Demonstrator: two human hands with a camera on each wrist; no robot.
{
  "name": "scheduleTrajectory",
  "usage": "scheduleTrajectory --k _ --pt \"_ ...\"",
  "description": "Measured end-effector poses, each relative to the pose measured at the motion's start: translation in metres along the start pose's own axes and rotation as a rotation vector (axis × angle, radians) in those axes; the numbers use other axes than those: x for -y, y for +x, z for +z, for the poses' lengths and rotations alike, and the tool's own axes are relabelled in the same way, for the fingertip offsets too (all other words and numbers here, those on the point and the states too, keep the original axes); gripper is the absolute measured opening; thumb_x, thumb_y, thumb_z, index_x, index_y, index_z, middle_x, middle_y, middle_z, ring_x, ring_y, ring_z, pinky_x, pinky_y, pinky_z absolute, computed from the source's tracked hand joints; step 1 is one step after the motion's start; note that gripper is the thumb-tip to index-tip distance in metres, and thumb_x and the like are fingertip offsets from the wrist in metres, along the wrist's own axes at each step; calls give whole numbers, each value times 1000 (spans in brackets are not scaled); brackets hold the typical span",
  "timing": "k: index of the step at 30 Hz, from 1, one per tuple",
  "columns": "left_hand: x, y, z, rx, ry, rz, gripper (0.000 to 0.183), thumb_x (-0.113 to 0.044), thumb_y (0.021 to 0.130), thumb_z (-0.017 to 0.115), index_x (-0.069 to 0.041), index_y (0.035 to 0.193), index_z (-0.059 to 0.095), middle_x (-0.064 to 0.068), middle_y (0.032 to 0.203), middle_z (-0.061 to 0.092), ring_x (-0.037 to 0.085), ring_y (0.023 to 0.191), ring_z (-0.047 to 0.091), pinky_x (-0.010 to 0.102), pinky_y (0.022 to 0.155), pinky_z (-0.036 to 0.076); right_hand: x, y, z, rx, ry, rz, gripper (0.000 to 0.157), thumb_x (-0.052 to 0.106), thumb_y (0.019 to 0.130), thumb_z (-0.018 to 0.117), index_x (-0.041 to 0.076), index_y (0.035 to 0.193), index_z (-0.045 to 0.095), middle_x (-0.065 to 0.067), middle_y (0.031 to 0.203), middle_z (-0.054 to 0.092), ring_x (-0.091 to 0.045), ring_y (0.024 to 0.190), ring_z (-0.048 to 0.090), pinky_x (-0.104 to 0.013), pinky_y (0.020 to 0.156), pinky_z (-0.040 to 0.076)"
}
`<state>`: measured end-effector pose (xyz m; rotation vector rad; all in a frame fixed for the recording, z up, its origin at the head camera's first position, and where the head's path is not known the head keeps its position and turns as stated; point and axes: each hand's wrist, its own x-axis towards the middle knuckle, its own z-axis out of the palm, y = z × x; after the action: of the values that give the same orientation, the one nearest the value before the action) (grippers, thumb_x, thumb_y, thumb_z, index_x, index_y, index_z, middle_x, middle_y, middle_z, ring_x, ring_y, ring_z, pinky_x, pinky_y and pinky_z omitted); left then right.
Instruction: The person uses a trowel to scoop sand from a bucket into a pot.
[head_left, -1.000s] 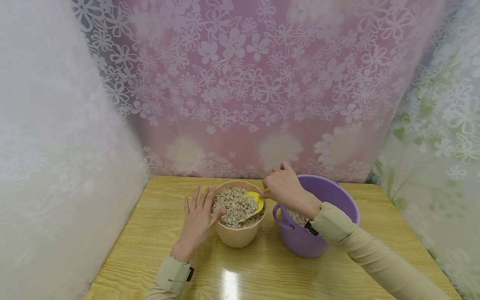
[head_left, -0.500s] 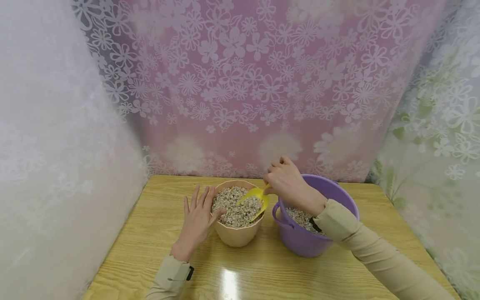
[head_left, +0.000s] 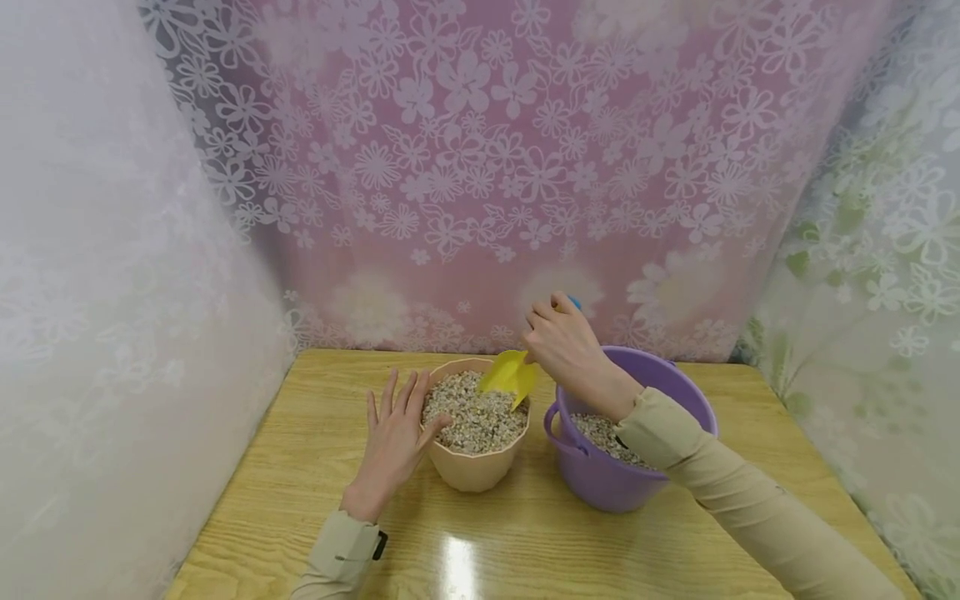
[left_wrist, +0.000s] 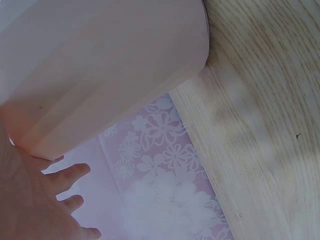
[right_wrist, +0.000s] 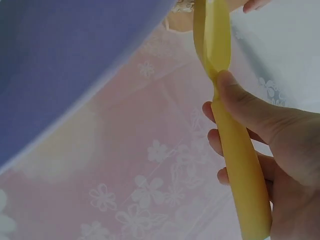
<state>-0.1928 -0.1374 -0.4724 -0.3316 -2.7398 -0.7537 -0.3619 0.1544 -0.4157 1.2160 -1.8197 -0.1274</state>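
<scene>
A peach flower pot (head_left: 474,472) with a faceted rim stands on the table, filled near its brim with coarse, gravel-like grains (head_left: 476,421). My left hand (head_left: 393,442) rests against its left side, fingers spread and straight, thumb over the rim; the left wrist view shows the pot wall (left_wrist: 110,65) beside the palm. My right hand (head_left: 566,350) grips the handle of a yellow scoop (head_left: 510,373), thumb along its neck in the right wrist view. The scoop's blade tips down over the right back of the pot, its edge at or just above the grains.
A purple bucket (head_left: 611,483) with a side handle stands to the right, holding more of the grains (head_left: 603,433); my right forearm crosses over it. Both vessels sit on a wooden table (head_left: 322,417). A pink floral curtain (head_left: 465,208) hangs behind the table's back edge.
My right hand has risen and turned, lifting the scoop from the grains toward the pot's back right rim and tipping its blade down. The left hand has stayed put.
</scene>
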Motion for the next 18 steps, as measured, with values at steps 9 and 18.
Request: scheduleTrajectory --k 9,18 --pt "-1 0 -1 17 1 -13 83 -62 99 48 -18 164 19 13 166 28 32 157 2 66 120 -7 35 74 -107 438 -410 87 28 25 93 75 14 72 61 0 80 59 -18 77 45 -32 88 40" --pt "-1 0 -1 9 7 -8 83 -61 100 48 -18 164 20 14 165 29 32 157 2 68 120 -2 25 57 -126 293 -204 322 36 43 86 79 9 82 68 -6 84 67 -25 80 57 -46 87 41"
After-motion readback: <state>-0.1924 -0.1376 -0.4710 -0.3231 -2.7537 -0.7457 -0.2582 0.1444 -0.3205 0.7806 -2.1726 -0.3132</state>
